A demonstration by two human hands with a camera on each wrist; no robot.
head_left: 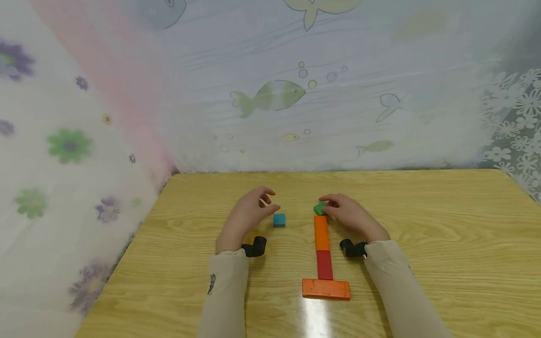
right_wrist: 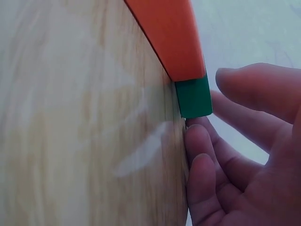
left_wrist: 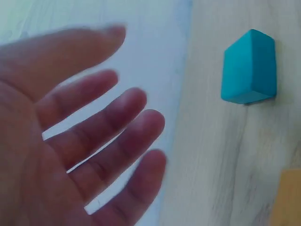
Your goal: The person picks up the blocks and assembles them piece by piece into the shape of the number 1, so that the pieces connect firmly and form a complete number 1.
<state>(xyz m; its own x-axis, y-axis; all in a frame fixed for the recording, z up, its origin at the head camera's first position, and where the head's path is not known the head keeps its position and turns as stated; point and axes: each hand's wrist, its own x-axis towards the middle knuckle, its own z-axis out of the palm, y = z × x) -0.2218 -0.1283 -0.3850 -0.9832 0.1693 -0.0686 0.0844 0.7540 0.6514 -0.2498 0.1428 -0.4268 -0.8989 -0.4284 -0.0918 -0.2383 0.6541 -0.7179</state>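
Observation:
My right hand (head_left: pixel 348 213) is at a small green block (head_left: pixel 319 208), at the far end of a row of blocks. In the right wrist view the green block (right_wrist: pixel 194 98) meets the end of an orange block (right_wrist: pixel 171 40). Fingers curl behind it, and a narrow gap shows beside the thumb. My left hand (head_left: pixel 249 211) hovers over the table with its fingers loosely bent and nothing in them. Just to its right lies a blue block (head_left: pixel 279 220), which the left wrist view shows apart from the fingertips (left_wrist: pixel 153 122).
Below the green block the row runs through a long orange block (head_left: pixel 321 233) and a red block (head_left: pixel 325 265) to a crosswise orange block (head_left: pixel 326 289). A yellow block (left_wrist: pixel 288 200) lies partly hidden by the left wrist. Patterned curtains (head_left: pixel 270 94) hang behind the wooden table (head_left: pixel 456 244).

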